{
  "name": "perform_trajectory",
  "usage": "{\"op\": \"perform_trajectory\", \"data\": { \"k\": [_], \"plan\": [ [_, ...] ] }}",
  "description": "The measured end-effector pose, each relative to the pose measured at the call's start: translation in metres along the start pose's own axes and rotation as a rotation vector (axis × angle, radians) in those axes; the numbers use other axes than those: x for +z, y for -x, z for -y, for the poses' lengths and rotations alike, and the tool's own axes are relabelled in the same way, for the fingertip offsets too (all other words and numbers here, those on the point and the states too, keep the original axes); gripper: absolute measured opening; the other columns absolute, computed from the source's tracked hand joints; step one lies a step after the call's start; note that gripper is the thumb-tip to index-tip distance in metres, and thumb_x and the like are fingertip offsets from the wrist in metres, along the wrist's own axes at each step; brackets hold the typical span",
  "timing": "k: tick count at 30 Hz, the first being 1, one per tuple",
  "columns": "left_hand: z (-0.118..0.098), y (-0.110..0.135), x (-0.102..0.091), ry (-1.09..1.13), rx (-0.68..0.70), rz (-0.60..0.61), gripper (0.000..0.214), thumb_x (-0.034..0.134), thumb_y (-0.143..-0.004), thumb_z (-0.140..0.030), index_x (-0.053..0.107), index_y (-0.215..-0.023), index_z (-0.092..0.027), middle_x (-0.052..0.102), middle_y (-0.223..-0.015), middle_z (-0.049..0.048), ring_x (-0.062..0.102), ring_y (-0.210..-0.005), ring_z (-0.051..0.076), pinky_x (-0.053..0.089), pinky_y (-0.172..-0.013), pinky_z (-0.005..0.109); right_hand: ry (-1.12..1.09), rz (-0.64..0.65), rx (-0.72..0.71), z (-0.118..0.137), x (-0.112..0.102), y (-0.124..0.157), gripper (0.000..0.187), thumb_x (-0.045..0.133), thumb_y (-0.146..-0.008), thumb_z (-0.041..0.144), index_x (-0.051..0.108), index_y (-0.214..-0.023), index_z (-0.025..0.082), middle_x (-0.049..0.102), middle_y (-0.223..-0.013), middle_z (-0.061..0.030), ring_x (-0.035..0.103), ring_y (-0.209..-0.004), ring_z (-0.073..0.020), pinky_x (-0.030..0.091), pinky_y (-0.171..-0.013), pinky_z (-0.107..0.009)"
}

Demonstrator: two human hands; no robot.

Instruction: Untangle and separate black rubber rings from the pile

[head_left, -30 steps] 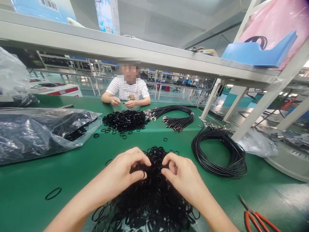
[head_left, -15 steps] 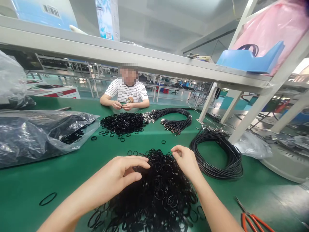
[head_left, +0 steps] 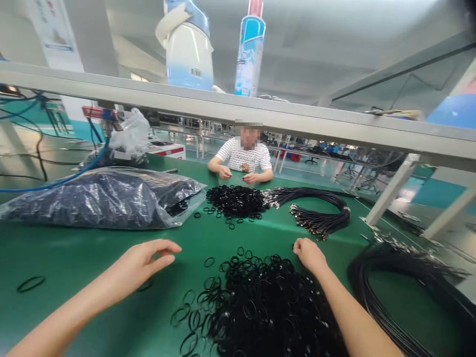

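My left hand (head_left: 150,258) hovers over the green table left of the pile, its thumb and fingers apart with nothing between them. Beneath its wrist, a black ring (head_left: 145,284) is partly covered. Beyond the right side of the pile, my right hand (head_left: 310,255) is closed in a pinch, and the dark edge of a small black ring (head_left: 293,246) shows at its fingertips. Between my forearms spreads a large heap of thin black rings (head_left: 275,307), with several loose ones along its left edge.
Across the table a person (head_left: 243,158) handles small things behind another ring pile (head_left: 236,201). Cable bundles (head_left: 334,206) lie at right, with a big cable coil (head_left: 366,287) nearer. A filled plastic bag (head_left: 111,198) is at left. A shelf beam (head_left: 223,104) crosses overhead.
The view has swung left. My left hand has moved left, away from above the pile. My right hand has reached the lone ring beyond the pile and its fingers have closed.
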State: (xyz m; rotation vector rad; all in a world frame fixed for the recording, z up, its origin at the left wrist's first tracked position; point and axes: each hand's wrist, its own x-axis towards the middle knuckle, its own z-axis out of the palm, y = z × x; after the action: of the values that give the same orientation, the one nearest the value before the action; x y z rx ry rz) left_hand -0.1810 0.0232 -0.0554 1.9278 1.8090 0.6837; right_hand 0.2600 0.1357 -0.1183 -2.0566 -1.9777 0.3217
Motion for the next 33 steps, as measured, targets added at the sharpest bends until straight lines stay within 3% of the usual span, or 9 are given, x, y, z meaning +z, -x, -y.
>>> {"op": "perform_trajectory", "data": {
  "k": [4, 7, 10, 14, 18, 22, 26, 29, 33],
  "plan": [
    [0.059, 0.024, 0.008, -0.16, -0.022, -0.056, 0.033, 0.064, -0.073, -0.055, 0.071, -0.09, -0.027, 0.07, -0.099, 0.0058, 0.06, -0.095, 0.029, 0.048, -0.084, 0.037, -0.039, -0.03, -0.01, -0.004, -0.002, 0.004, 0.014, 0.056, -0.089, 0.024, 0.061, -0.078, 0.016, 0.064, -0.083, -0.003, 0.061, -0.082, -0.0179, 0.047, -0.077, -0.035],
    [0.065, 0.035, 0.019, -0.214, -0.053, -0.03, 0.028, 0.056, -0.079, -0.051, 0.06, -0.07, -0.025, 0.064, -0.076, 0.0025, 0.058, -0.078, 0.025, 0.046, -0.073, 0.034, -0.129, -0.07, -0.027, -0.006, -0.018, 0.022, 0.013, 0.054, -0.083, 0.019, 0.061, -0.072, 0.02, 0.066, -0.076, -0.0028, 0.062, -0.079, -0.0199, 0.044, -0.073, -0.032],
    [0.039, 0.04, 0.03, -0.142, -0.067, 0.021, 0.031, 0.043, -0.089, -0.046, 0.049, -0.067, -0.024, 0.055, -0.067, -0.0018, 0.051, -0.064, 0.019, 0.039, -0.059, 0.028, -0.237, -0.077, -0.092, -0.005, -0.037, 0.057, 0.012, 0.056, -0.081, 0.029, 0.064, -0.075, 0.022, 0.069, -0.078, -0.0005, 0.064, -0.078, -0.0192, 0.044, -0.072, -0.028],
    [-0.019, 0.036, 0.048, 0.05, 0.092, 0.138, 0.028, 0.049, -0.087, -0.046, 0.056, -0.072, -0.023, 0.056, -0.066, -0.0043, 0.052, -0.064, 0.016, 0.038, -0.059, 0.024, -0.389, -0.046, -0.167, -0.003, -0.05, 0.117, 0.025, 0.057, -0.082, 0.044, 0.068, -0.078, 0.022, 0.069, -0.075, 0.0003, 0.063, -0.072, -0.0191, 0.046, -0.067, -0.026],
    [-0.051, 0.012, 0.065, 0.11, 0.145, 0.036, 0.03, 0.05, -0.086, -0.05, 0.065, -0.09, -0.025, 0.069, -0.09, -0.0012, 0.062, -0.082, 0.019, 0.047, -0.074, 0.027, -0.542, -0.212, -0.055, -0.015, -0.045, 0.156, 0.036, 0.055, -0.083, 0.053, 0.072, -0.091, 0.022, 0.073, -0.09, -0.0042, 0.065, -0.079, -0.0233, 0.049, -0.072, -0.031],
    [-0.041, -0.031, 0.085, 0.135, 0.108, -0.008, 0.051, 0.043, -0.085, -0.058, 0.059, -0.119, -0.024, 0.06, -0.132, 0.0069, 0.053, -0.121, 0.03, 0.037, -0.105, 0.042, -0.654, -0.373, 0.05, -0.038, -0.034, 0.172, 0.043, 0.05, -0.087, 0.053, 0.072, -0.097, 0.018, 0.074, -0.096, -0.0091, 0.067, -0.089, -0.0264, 0.051, -0.08, -0.036],
    [-0.035, -0.063, 0.107, 0.144, 0.106, 0.04, 0.061, 0.042, -0.085, -0.06, 0.055, -0.129, -0.019, 0.052, -0.142, 0.0123, 0.042, -0.133, 0.035, 0.025, -0.112, 0.051, -0.634, -0.46, 0.116, -0.046, -0.019, 0.175, 0.047, 0.046, -0.089, 0.053, 0.071, -0.102, 0.016, 0.072, -0.105, -0.0113, 0.065, -0.099, -0.0277, 0.049, -0.09, -0.041],
    [-0.052, -0.065, 0.124, 0.171, 0.164, 0.099, 0.058, 0.04, -0.087, -0.06, 0.058, -0.127, -0.023, 0.056, -0.139, 0.0081, 0.046, -0.131, 0.032, 0.027, -0.112, 0.05, -0.626, -0.465, 0.117, -0.041, -0.011, 0.17, 0.047, 0.047, -0.089, 0.052, 0.072, -0.104, 0.016, 0.071, -0.11, -0.0109, 0.064, -0.105, -0.0273, 0.048, -0.094, -0.041],
    [-0.085, -0.043, 0.139, 0.204, 0.256, 0.137, 0.049, 0.04, -0.089, -0.056, 0.067, -0.115, -0.023, 0.065, -0.128, 0.0073, 0.053, -0.124, 0.03, 0.032, -0.111, 0.049, -0.649, -0.409, 0.074, -0.035, -0.004, 0.168, 0.049, 0.045, -0.088, 0.055, 0.073, -0.104, 0.017, 0.07, -0.115, -0.0101, 0.061, -0.111, -0.0279, 0.044, -0.101, -0.043]
  ]
}}
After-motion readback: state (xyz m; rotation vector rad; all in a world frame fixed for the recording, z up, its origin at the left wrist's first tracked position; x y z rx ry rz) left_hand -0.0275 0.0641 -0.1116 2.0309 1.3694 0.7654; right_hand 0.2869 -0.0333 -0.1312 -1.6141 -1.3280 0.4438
